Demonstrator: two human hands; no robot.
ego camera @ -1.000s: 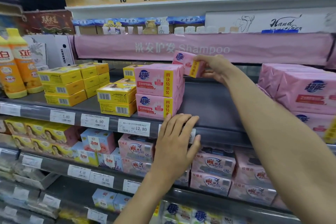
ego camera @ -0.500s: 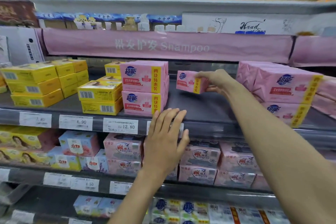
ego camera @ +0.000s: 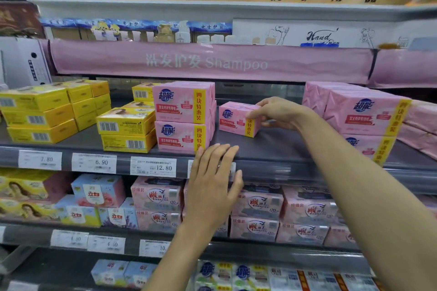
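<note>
My right hand (ego camera: 275,111) grips a pink soap pack (ego camera: 234,119) by its right end. The pack sits low on the grey shelf (ego camera: 272,144), just right of a stack of two matching pink soap packs (ego camera: 182,117). My left hand (ego camera: 212,182) lies flat with straight fingers against the shelf's front edge, over a price label, holding nothing.
Yellow soap boxes (ego camera: 125,129) are stacked left of the pink stack, more at far left (ego camera: 37,114). Larger pink packs (ego camera: 364,120) fill the shelf's right side. Price labels (ego camera: 153,166) line the shelf edge. Lower shelves hold several pink and blue soap boxes.
My right hand has carried the pink pack down from above the stack and to its right, to shelf level. The left hand has stayed on the shelf edge.
</note>
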